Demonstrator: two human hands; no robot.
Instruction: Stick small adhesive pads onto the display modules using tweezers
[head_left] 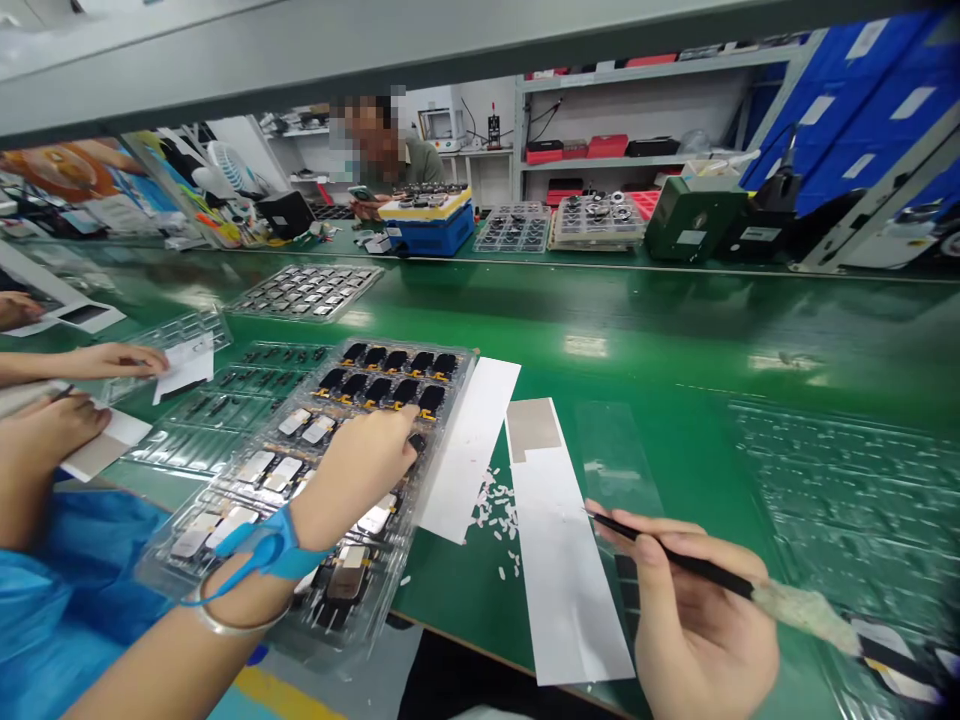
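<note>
My left hand [364, 460], with a blue wrist strap [274, 548] and a bangle, reaches over a clear plastic tray [442, 465]. Its fingers close around a small black-screened module [417, 441] in the tray. Rows of black screen modules [379, 390] with orange flex tabs fill the far end; white- and silver-backed ones [259, 466] lie nearer. My right hand [697, 610] grips black tweezers [675, 557], their rear end wrapped in pale tape. The tweezers' tip is by the right edge of a white label sheet [562, 560] with a beige patch.
Another white sheet [472, 440] lies partly against the tray. Small white scraps [499, 510] are scattered between the sheets. A clear tray [847, 530] lies right. At left, a co-worker's hands [120, 360] hold papers. Across the bench, a person sits behind a blue box [431, 232].
</note>
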